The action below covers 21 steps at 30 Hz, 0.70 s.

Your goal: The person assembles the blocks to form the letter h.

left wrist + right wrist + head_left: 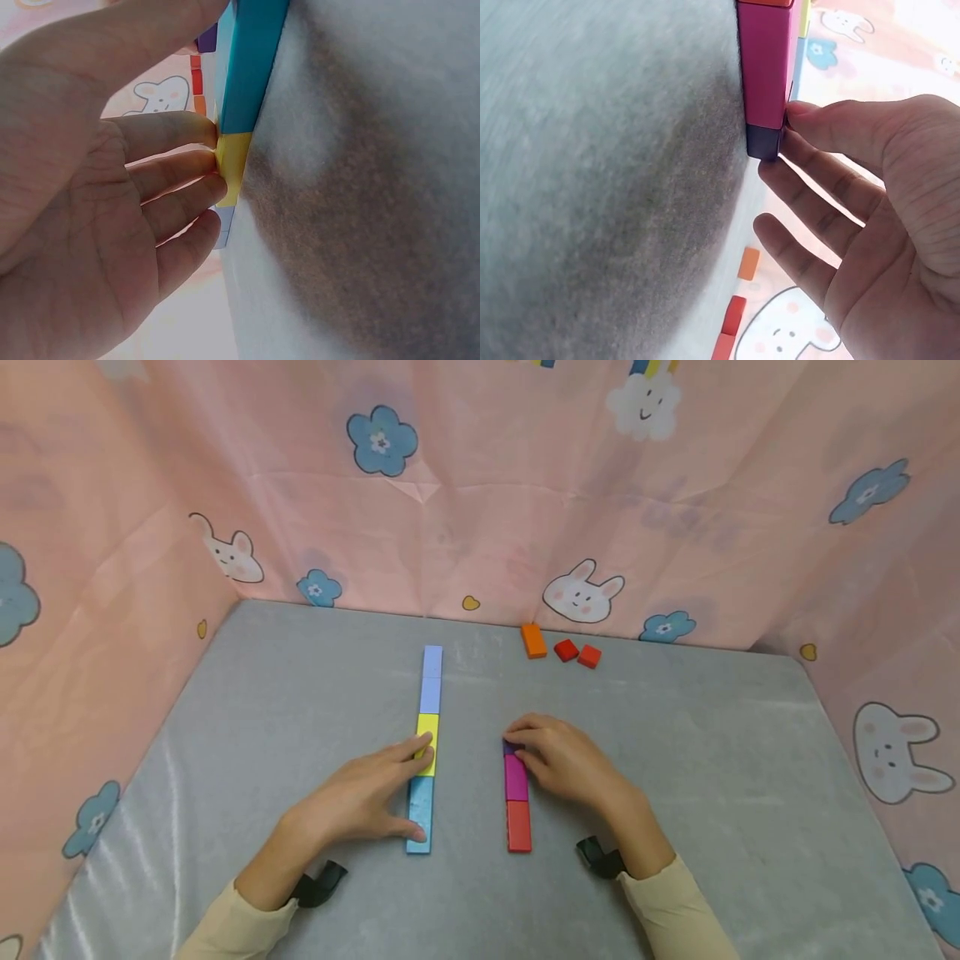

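Observation:
A row of flat blocks lies left of centre: a light blue block [420, 806] nearest, then a yellow block [429, 722], then two periwinkle blocks [431, 693]. My left hand [352, 797] rests over this row, its fairly straight fingertips on the yellow block and its thumb on the light blue one. To the right is a shorter row, with a red block [519, 827] in front, a magenta block [516, 778] behind it and a small dark purple block [763, 142] at the far end. My right hand [566, 760] pinches the purple block, which sits against the magenta one.
Near the back edge of the grey cloth-covered table [315, 693] lie an orange block [534, 642] and two small red blocks [566, 650]. A pink patterned curtain [480, 518] hangs around the back and sides. Dark straps [318, 885] are on both wrists.

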Available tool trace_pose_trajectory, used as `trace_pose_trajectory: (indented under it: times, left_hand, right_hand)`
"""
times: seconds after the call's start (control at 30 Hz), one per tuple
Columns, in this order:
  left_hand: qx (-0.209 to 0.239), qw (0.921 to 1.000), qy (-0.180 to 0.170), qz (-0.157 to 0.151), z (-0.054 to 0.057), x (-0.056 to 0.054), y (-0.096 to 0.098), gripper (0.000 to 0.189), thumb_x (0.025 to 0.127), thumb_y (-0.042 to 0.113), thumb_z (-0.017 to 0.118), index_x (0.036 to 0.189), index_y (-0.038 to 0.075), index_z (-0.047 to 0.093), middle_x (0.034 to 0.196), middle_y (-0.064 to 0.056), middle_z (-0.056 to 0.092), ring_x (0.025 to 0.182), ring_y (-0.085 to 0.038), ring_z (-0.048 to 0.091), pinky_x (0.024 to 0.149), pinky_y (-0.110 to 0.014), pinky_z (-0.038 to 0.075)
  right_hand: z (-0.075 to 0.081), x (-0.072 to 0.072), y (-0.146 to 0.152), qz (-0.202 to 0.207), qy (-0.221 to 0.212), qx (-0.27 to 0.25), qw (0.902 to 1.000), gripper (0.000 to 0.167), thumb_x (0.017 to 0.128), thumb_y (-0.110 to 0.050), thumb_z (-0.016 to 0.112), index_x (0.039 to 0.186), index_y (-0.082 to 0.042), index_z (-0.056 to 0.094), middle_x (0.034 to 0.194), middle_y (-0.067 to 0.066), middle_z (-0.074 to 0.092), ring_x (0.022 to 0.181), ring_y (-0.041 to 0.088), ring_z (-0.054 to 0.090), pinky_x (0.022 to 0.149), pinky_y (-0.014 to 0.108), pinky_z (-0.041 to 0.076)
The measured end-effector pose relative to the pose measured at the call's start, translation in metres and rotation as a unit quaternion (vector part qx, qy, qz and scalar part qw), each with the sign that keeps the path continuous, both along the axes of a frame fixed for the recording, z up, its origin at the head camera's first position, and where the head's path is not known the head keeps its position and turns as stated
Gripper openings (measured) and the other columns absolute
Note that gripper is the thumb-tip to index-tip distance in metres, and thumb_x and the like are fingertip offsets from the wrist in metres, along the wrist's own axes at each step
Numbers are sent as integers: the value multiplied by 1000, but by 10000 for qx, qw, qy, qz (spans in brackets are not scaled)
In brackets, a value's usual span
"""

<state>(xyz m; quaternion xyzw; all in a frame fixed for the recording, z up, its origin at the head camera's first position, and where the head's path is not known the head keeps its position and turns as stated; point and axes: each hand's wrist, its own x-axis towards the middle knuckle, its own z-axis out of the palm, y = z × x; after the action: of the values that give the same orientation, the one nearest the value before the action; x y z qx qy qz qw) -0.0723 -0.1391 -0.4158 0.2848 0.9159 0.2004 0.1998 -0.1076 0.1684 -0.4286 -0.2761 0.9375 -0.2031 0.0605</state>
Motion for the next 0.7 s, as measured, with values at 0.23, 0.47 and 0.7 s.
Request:
trace_pose_trajectory:
  times: [0.23, 0.47, 0.7]
  left_hand:
    - [19, 10000, -50, 29, 2, 0, 0, 105, 79, 44, 93, 160, 1, 43, 175, -13, 30, 160, -36, 36, 124, -56, 42]
    - [33, 10000, -24, 24, 1, 0, 0, 105, 78, 44, 94, 160, 2, 43, 175, -13, 30, 160, -36, 37, 124, -56, 42]
    - [67, 10000, 36, 14, 0, 0, -1, 105, 78, 44, 94, 160, 1, 43, 175, -13, 30, 159, -36, 37, 124, -56, 42]
  right_hand:
    - [0, 1, 1, 17, 13, 29, 10000, 32, 98, -8, 74, 129, -5, 76, 126, 9, 75, 120, 27, 70, 105, 48, 60]
    - [1, 1, 1, -10, -22, 66, 10000, 32, 98, -8, 73, 130, -5, 76, 127, 8, 75, 121, 27, 70, 106, 48, 60]
    - [2, 2, 0, -28, -32, 72, 10000, 33, 98, -9, 73, 131, -4, 75, 131, 9, 73, 125, 28, 69, 109, 49, 58]
